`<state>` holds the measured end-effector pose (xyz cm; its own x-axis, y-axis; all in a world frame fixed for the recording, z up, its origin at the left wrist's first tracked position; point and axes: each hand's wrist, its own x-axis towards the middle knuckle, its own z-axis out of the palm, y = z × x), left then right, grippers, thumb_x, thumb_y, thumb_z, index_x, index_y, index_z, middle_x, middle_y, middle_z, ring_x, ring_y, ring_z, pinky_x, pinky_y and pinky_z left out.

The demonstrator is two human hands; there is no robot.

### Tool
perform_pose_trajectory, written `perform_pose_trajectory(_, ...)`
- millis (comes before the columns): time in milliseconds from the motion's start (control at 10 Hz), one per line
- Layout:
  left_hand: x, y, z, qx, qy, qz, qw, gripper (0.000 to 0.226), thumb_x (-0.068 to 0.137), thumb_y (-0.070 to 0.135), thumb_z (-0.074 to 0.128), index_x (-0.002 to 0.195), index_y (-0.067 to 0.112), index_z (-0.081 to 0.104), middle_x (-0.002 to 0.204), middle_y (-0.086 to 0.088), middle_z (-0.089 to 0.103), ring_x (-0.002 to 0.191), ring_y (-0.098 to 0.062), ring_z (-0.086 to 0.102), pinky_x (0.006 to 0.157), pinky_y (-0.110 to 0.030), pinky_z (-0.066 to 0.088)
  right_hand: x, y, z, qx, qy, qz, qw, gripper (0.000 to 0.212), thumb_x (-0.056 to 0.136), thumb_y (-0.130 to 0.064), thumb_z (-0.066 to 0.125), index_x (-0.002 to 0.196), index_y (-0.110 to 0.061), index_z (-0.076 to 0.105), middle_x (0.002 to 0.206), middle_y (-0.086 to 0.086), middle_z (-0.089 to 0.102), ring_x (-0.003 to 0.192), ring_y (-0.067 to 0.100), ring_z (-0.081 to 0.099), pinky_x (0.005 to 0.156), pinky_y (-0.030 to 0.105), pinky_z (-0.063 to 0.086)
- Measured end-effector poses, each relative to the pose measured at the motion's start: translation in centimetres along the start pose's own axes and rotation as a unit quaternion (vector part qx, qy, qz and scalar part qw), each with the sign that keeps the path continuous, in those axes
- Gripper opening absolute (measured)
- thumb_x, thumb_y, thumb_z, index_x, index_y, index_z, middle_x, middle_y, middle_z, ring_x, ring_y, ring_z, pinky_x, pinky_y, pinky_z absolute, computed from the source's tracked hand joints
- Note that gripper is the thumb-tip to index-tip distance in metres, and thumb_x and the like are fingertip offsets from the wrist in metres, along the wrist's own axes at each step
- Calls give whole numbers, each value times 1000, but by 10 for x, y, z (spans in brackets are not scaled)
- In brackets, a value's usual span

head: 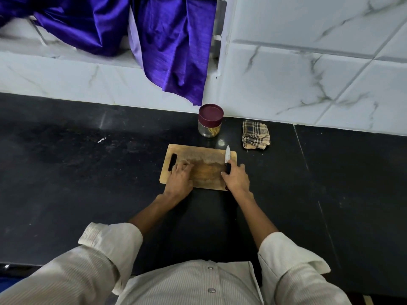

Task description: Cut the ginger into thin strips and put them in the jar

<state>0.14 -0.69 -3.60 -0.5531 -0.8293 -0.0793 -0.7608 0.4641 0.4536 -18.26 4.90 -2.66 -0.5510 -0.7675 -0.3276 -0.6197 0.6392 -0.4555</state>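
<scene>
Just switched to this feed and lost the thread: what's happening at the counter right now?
A person stands at a black counter with a wooden cutting board. The right hand grips a knife by its handle, blade pointing away over the board's right edge. The left hand rests fingers-down on the board's left side; any ginger under it is hidden. The jar behind the board has its maroon lid on, with some pale strips inside. A checked cloth lies to its right.

clear glass jar with maroon screw lid [210,121]: upright, lid on, on black counter beyond the board's far edge | pale yellow ginger strips [213,131]: inside jar, leaning against its wall | uncut ginger: cannot tell, hidden under fingers
</scene>
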Motion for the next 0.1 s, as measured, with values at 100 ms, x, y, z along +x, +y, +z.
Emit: perform_pose_trajectory(100,11,2,-7,-2,19,6,1000,55,85,5,55,138,12,41,142,-13,35,124,-33,41,104,-46,39,2,-2,-10,21,1,13,1000,66,94,-41,62,148,-19,31,137,15,40,120,38,54,92,46,47)
